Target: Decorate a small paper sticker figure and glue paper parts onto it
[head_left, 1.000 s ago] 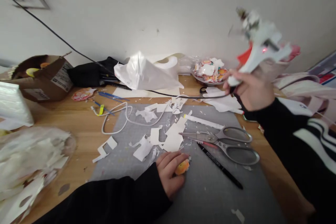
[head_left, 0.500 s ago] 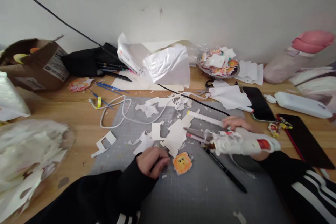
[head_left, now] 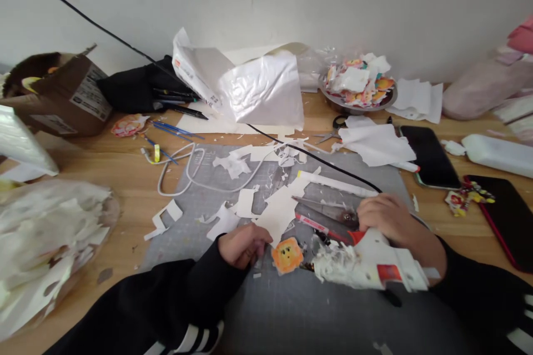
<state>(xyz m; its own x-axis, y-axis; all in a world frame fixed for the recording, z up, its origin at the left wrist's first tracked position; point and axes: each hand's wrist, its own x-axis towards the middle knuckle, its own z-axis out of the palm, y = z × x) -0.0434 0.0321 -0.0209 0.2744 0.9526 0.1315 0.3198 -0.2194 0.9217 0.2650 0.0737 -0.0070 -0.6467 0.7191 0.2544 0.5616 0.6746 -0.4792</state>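
My R grip (head_left: 389,222) clamps glue gun (head_left: 366,263), long axis crosswise, pointing L twd orange cutout (head_left: 287,255) near L grip (head_left: 244,244) (closure: can't tell).

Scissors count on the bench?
2. The larger pair lies on the grey mat, partly hidden by the right hand and glue gun. The smaller pair lies beyond the mat, beside white paper. Others may be hidden.

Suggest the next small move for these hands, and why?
I'd probably steady the orange cutout with the left hand first. The glue gun in the right hand points its tip close beside the cutout, while the left fingers, near its other side, don't clearly pin it.
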